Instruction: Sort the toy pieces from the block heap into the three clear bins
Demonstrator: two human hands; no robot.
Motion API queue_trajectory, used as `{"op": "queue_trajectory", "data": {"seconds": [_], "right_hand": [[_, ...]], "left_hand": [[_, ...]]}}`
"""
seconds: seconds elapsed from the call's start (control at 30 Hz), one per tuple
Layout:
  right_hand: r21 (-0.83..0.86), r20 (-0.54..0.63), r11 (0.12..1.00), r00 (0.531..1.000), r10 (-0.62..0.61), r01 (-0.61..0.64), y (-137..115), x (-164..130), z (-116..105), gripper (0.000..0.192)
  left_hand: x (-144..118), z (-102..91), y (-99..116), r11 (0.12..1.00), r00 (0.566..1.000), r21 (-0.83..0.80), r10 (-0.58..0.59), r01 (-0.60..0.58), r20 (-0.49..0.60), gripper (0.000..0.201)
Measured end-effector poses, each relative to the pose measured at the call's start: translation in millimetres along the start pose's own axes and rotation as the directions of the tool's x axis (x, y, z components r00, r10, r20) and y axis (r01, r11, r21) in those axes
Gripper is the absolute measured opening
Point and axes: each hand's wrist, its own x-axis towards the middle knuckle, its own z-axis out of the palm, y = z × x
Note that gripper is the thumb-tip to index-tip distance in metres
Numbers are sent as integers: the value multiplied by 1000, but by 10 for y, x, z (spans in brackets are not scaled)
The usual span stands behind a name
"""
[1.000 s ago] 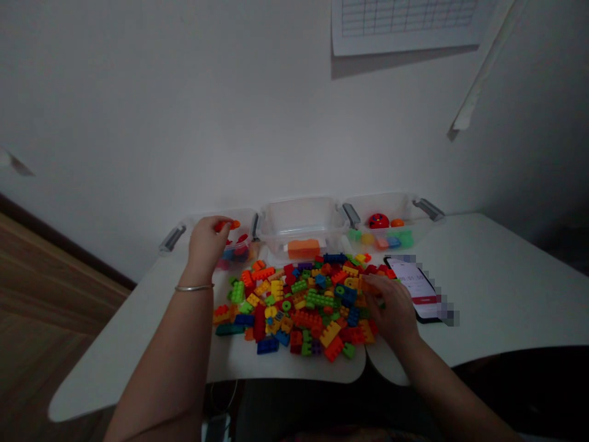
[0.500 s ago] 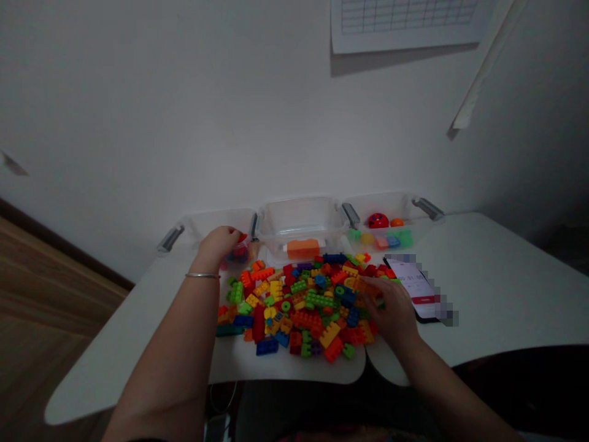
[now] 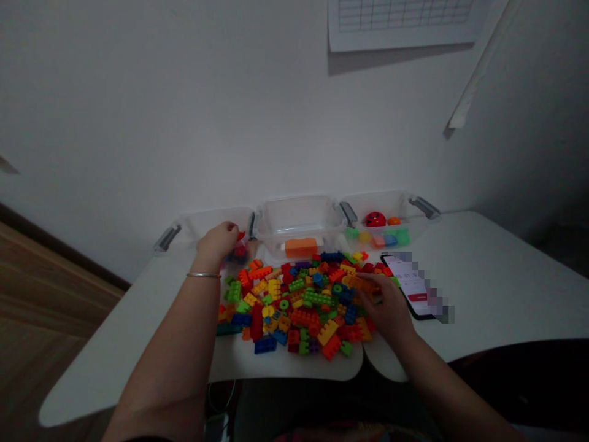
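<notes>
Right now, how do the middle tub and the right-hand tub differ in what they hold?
The middle tub holds one large orange block; the right tub holds several small pieces in green, yellow and blue, plus a red ball-like piece. The middle tub stands behind the brick pile; the right tub stands behind the phone. Both are clear, lidless tubs with grey handles.
</notes>
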Motion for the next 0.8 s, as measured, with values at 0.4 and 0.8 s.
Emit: {"op": "queue_trajectory", "data": {"seconds": [0.4, 0.8], "right_hand": [[109, -39, 994, 999, -15, 19, -101, 47, 3, 26], [163, -71, 966, 979, -190, 199, -321, 117, -14, 31]], "left_hand": [[-1113, 129, 602, 811, 786, -250, 356, -529, -506, 27], [-1802, 612, 1172, 656, 832, -608, 555, -447, -12, 32]]}}
